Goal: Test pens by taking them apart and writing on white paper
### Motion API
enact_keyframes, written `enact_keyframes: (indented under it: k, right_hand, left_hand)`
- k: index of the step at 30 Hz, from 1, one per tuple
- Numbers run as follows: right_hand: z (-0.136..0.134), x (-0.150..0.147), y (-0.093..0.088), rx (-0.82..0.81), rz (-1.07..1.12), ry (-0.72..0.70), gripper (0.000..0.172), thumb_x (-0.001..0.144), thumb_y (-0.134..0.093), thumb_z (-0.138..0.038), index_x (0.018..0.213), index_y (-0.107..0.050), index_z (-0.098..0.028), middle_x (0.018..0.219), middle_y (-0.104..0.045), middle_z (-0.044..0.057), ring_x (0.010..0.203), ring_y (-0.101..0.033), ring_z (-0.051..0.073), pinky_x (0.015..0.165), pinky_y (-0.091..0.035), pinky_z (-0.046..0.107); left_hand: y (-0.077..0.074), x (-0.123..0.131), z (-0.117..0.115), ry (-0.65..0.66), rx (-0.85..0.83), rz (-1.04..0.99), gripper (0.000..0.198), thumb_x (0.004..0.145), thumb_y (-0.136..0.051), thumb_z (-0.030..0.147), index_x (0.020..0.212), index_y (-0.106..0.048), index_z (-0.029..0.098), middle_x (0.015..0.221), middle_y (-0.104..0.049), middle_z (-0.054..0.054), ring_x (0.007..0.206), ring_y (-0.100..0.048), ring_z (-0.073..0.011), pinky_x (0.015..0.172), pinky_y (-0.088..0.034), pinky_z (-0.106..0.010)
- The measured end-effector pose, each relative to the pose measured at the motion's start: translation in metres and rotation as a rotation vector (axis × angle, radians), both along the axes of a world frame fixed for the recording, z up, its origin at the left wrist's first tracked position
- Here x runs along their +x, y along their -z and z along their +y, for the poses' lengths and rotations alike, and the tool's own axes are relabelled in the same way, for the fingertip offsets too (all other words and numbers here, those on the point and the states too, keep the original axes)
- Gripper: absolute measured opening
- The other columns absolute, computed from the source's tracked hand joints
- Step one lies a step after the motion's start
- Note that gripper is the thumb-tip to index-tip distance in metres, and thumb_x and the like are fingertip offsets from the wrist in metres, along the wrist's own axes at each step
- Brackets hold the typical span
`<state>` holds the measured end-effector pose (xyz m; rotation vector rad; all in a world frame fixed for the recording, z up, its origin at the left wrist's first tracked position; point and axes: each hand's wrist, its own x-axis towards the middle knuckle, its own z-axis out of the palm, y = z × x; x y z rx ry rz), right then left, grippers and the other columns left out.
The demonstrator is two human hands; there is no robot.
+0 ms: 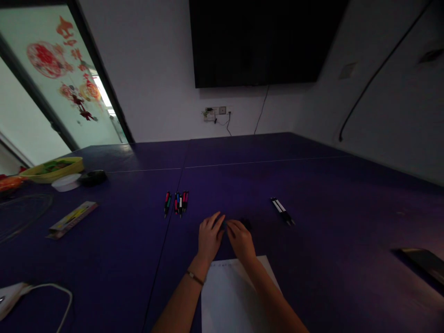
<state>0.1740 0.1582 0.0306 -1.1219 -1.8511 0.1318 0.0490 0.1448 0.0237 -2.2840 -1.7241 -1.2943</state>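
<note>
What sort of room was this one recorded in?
Probably a meeting room, perhaps in an office: a large purple table, a big dark screen hung beyond it, and a glass door with red decorations.

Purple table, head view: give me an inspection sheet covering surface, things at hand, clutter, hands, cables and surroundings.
Surface: purple tabletop, dimly lit.
Things at hand: paper sheet; coloured pens on the left; two white-and-black pens on the right.
Clutter: yellow basket, narrow box, dark flat device.
Hands: left hand and right hand close together; held item unclear.
Cables: white cable lower left; black wire at the back.
Surroundings: wall-mounted screen, decorated glass door.
</note>
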Motion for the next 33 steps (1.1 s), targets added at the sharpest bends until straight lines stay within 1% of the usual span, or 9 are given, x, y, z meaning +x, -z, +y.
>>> enact_keyframes:
  k: [4, 6, 8, 10, 15, 21, 24, 30, 33]
  right_hand:
    - [-0.003, -0.003, -0.007, -0.096, 0.190, -0.130, 0.024, 0.079, -0.047, -0.024, 0.097, -0.061, -0.019, 0.086, -0.066, 0.005, 0.075, -0.062, 0.015, 0.071, -0.049, 0.027]
    - [0.003, 0.011, -0.010, -0.157, 0.313, -0.085, 0.029, 0.077, -0.049, -0.029, 0.102, -0.059, -0.018, 0.085, -0.067, 0.005, 0.072, -0.062, 0.015, 0.068, -0.049, 0.027]
    - [0.011, 0.030, -0.013, -0.199, 0.347, 0.065, 0.027, 0.077, -0.048, -0.031, 0.094, -0.062, -0.016, 0.082, -0.067, 0.006, 0.070, -0.062, 0.016, 0.066, -0.048, 0.027]
    - [0.017, 0.049, -0.015, -0.255, 0.192, 0.169, 0.022, 0.077, -0.048, -0.030, 0.081, -0.066, -0.018, 0.077, -0.067, 0.005, 0.069, -0.060, 0.017, 0.066, -0.046, 0.029]
    - [0.017, 0.062, -0.013, -0.339, -0.306, 0.205, 0.008, 0.068, -0.060, -0.023, 0.069, -0.068, -0.023, 0.078, -0.065, 0.003, 0.075, -0.054, 0.018, 0.068, -0.039, 0.029]
    - [0.015, 0.053, -0.009, -0.343, -0.453, 0.218, 0.008, 0.068, -0.061, -0.019, 0.064, -0.067, -0.021, 0.079, -0.063, 0.005, 0.078, -0.050, 0.020, 0.068, -0.037, 0.030]
    - [0.016, 0.050, -0.010, -0.303, -0.382, 0.149, 0.012, 0.070, -0.057, -0.016, 0.064, -0.067, -0.019, 0.080, -0.064, 0.006, 0.082, -0.052, 0.021, 0.072, -0.039, 0.032]
    - [0.010, 0.041, -0.019, -0.252, 0.175, -0.079, 0.020, 0.076, -0.050, -0.033, 0.075, -0.064, -0.019, 0.074, -0.067, 0.004, 0.069, -0.060, 0.017, 0.066, -0.047, 0.028]
    - [0.007, 0.037, -0.023, -0.211, 0.215, -0.166, 0.020, 0.075, -0.053, -0.036, 0.072, -0.064, -0.019, 0.072, -0.066, 0.004, 0.068, -0.060, 0.016, 0.065, -0.048, 0.027]
  left_hand:
    - [0.001, -0.003, 0.001, 0.029, -0.010, -0.086, 0.024, 0.082, -0.045, 0.022, 0.102, -0.058, 0.023, 0.095, -0.063, -0.004, 0.092, -0.052, -0.0183, 0.081, -0.043, -0.038]
    - [0.003, -0.005, 0.004, 0.028, -0.011, -0.233, 0.022, 0.082, -0.044, 0.025, 0.097, -0.060, 0.021, 0.091, -0.064, -0.005, 0.088, -0.055, -0.0168, 0.079, -0.045, -0.035]
    - [0.006, -0.005, 0.008, 0.012, -0.026, -0.389, 0.022, 0.081, -0.046, 0.029, 0.095, -0.061, 0.020, 0.091, -0.064, -0.006, 0.085, -0.057, -0.0162, 0.079, -0.046, -0.033]
    - [0.008, -0.005, 0.010, -0.005, -0.058, -0.520, 0.024, 0.079, -0.049, 0.033, 0.093, -0.062, 0.019, 0.092, -0.065, -0.006, 0.085, -0.059, -0.0163, 0.079, -0.046, -0.032]
    - [0.010, -0.003, 0.013, 0.026, -0.136, -0.689, 0.029, 0.077, -0.050, 0.038, 0.094, -0.062, 0.017, 0.091, -0.065, -0.007, 0.083, -0.060, -0.0158, 0.076, -0.047, -0.030]
    - [0.007, -0.002, 0.011, 0.064, -0.119, -0.646, 0.027, 0.077, -0.051, 0.036, 0.092, -0.063, 0.017, 0.090, -0.064, -0.006, 0.083, -0.059, -0.0154, 0.077, -0.046, -0.030]
    - [0.005, -0.002, 0.010, 0.090, -0.096, -0.601, 0.024, 0.078, -0.051, 0.034, 0.091, -0.063, 0.017, 0.087, -0.063, -0.005, 0.082, -0.058, -0.0151, 0.077, -0.045, -0.029]
    - [0.002, 0.000, 0.006, 0.153, -0.125, -0.442, 0.024, 0.080, -0.049, 0.030, 0.097, -0.063, 0.022, 0.087, -0.062, -0.004, 0.084, -0.056, -0.0145, 0.078, -0.044, -0.029]
    - [0.002, 0.000, 0.005, 0.142, -0.148, -0.371, 0.024, 0.080, -0.048, 0.029, 0.099, -0.062, 0.025, 0.087, -0.061, -0.004, 0.084, -0.055, -0.0142, 0.077, -0.044, -0.028]
